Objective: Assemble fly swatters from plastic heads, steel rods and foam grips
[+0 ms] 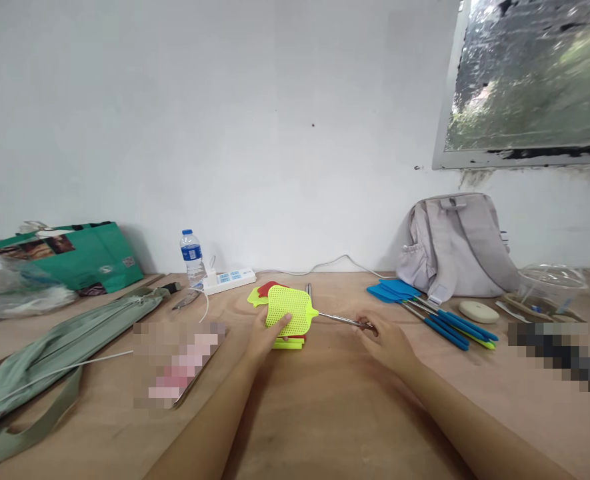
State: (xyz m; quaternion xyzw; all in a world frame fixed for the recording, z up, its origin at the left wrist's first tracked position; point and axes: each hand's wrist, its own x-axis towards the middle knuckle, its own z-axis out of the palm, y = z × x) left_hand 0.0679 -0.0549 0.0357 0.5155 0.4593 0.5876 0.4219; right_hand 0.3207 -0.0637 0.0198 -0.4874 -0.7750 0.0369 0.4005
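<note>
A yellow-green fly swatter (287,307) with a perforated head is held between my two hands above the table. My left hand (269,333) grips the head's near left edge, thumb on top. At the other end, my right hand (379,333) has its fingers closed around the end of the thin metal rod. Behind and under the head lie a red swatter head (271,287) and another yellow-green head (256,297), partly hidden. Yellow-green handles (289,345) show below it, with a bit of red. Metal rods (309,289) lie just behind.
Several blue fly swatters (437,319) lie to the right, near a grey backpack (459,247) and a cream oval case (478,311). A water bottle (192,257), a power strip (229,280), a grey-green bag (75,353) and a green tote (95,257) are leftward.
</note>
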